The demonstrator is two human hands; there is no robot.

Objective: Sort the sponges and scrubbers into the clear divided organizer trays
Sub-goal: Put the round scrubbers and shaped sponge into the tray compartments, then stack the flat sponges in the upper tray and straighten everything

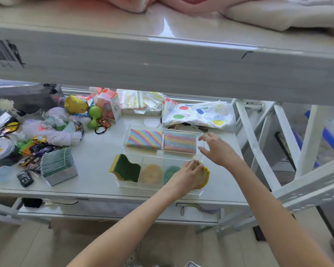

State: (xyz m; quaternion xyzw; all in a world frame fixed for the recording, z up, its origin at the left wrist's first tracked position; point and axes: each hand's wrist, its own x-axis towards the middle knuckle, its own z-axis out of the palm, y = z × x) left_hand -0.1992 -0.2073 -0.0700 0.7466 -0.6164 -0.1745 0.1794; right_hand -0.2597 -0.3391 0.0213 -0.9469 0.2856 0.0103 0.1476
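Two clear divided trays lie on the white shelf. The far tray (200, 143) holds a diagonally striped rainbow sponge (144, 139) and a pastel striped sponge (180, 142). The near tray (122, 185) holds a green-and-yellow wavy sponge (124, 168) at its left end, then a round orange scrubber (152, 173) and a round green scrubber (170, 172). My left hand (187, 176) presses a round yellow scrubber (204, 176) at the near tray's right end. My right hand (218, 149) hovers with fingers apart by the far tray's right end.
A heap of toys, toy cars and white yarn (52, 130) fills the shelf's left side. A clear box of green-edged cards (58, 168) stands left of the trays. A dotted white bag (199, 114) lies behind them. An upper shelf (162, 64) overhangs.
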